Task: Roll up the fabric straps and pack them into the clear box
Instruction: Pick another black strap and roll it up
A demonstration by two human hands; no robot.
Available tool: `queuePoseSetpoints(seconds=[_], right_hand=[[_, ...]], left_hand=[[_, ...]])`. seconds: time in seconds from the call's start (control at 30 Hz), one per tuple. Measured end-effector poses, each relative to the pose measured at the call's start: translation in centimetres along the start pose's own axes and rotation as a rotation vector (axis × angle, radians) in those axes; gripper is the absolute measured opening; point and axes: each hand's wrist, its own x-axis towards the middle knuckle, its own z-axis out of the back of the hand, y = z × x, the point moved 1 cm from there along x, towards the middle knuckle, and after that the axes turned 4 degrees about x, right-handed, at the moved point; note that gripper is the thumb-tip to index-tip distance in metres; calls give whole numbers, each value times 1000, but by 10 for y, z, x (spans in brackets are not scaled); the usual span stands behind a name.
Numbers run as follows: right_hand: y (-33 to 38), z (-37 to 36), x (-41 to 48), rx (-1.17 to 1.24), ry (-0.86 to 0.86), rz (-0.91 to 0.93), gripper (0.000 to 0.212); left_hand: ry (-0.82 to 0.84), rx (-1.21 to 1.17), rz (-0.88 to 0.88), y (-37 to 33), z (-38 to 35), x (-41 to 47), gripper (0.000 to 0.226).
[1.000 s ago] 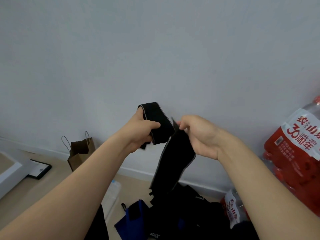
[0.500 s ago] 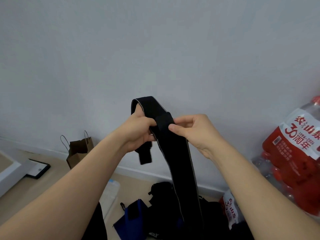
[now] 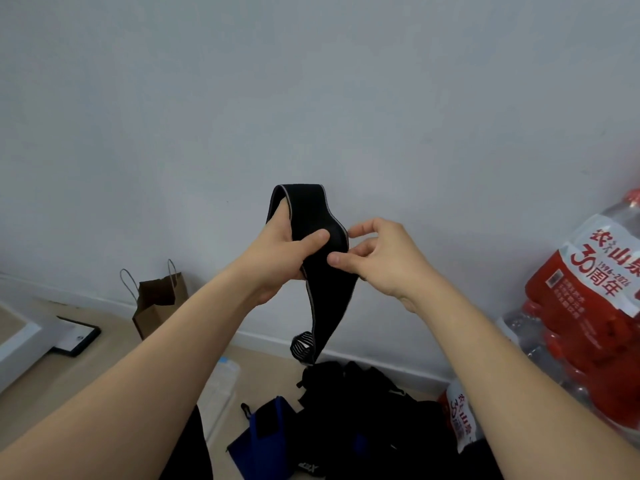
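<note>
I hold a black fabric strap (image 3: 329, 299) with grey edges up in front of the wall. My left hand (image 3: 280, 258) grips its upper part, where the strap loops over my fingers, thumb pressing on the front. My right hand (image 3: 377, 258) pinches the strap's right edge beside the left thumb. The strap's tail hangs down and ends in a striped tip (image 3: 303, 344). The clear box (image 3: 221, 386) lies on the floor below, partly hidden by my left forearm. A heap of other black straps (image 3: 349, 410) lies to its right.
A blue and black pouch (image 3: 263, 441) lies by the heap. A brown paper bag (image 3: 156, 299) stands against the wall at left, with a black frame (image 3: 78, 339) beyond it. Red-wrapped packs of water bottles (image 3: 588, 323) are stacked at right.
The loop over my left hand has grown wider and the hanging tail has shortened, its striped tip now lifted off the heap. My right hand shifted to the strap's right edge.
</note>
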Motion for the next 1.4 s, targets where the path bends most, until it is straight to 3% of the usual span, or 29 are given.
queuePoseSetpoints(seconds=[0.1, 0.17, 0.37, 0.53, 0.67, 0.77, 0.83, 0.9, 0.97, 1.07, 1.13, 1.2, 1.27, 1.4], right_hand=[[-1, -12, -2, 73, 147, -65, 23], [0, -16, -3, 84, 179, -94, 16], [-1, -22, -9, 55, 103, -70, 33], [7, -19, -10, 86, 110, -12, 21], [7, -18, -12, 22, 108, 19, 21], [12, -20, -11, -78, 123, 37, 26], [16, -20, -10, -107, 115, 29, 32], [19, -19, -9, -107, 112, 17, 36], [21, -16, -8, -100, 108, 11, 38], [25, -12, -10, -88, 116, 8, 38], [28, -11, -14, -50, 121, 2, 38], [28, -11, -18, -5, 119, 0, 34], [26, -7, -23, 49, 123, -21, 38], [23, 9, -36, 258, 156, -94, 52]], left_hand=[[-109, 30, -37, 1, -1, 0, 49], [-200, 33, -10, 2, -2, 0, 44], [-311, -86, 32, 4, -10, 1, 38], [-340, -160, 123, 0, -8, -1, 24], [-305, -177, 206, -6, -3, -6, 28], [-297, 69, 241, -10, 4, -10, 37], [-403, 431, 210, -12, 9, -14, 53], [-553, 793, 122, -16, 9, -19, 43], [-477, 883, -39, -19, 5, -25, 22], [-180, 1048, -215, -19, 6, -30, 82], [-29, 1075, -340, -24, 3, -32, 90], [59, 1012, -460, -28, 1, -33, 83], [37, 988, -501, -35, 0, -34, 70], [-81, 982, -371, -41, -6, -37, 37]])
